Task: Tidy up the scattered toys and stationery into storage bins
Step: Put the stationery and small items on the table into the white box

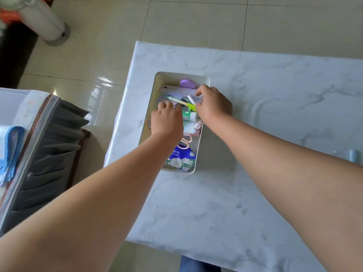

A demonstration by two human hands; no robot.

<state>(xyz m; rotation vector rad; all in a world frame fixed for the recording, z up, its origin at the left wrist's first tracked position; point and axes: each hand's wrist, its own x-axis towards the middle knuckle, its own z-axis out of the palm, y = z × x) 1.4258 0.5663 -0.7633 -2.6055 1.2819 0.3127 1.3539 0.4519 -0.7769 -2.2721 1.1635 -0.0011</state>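
A white rectangular storage bin (198,154) stands on the marble-patterned table (255,114). It holds a purple oval case (187,83), a green-and-white tube (189,116), pink scissors (186,141), a blue tissue pack (181,159) and other small items. Both hands are inside the bin. My left hand (167,119) pinches one end of a pale green pen (177,101). My right hand (213,104) grips the pen's other end, near its yellow-green part (191,107), with a white stick (191,99) beside its fingers.
To the left stands another table (11,103) with a grey pleated cloth (51,146) and blue-white sheets (9,152). A white cylindrical post (45,22) rises from the tiled floor at the top left. A pale blue object (354,156) lies at the table's right edge.
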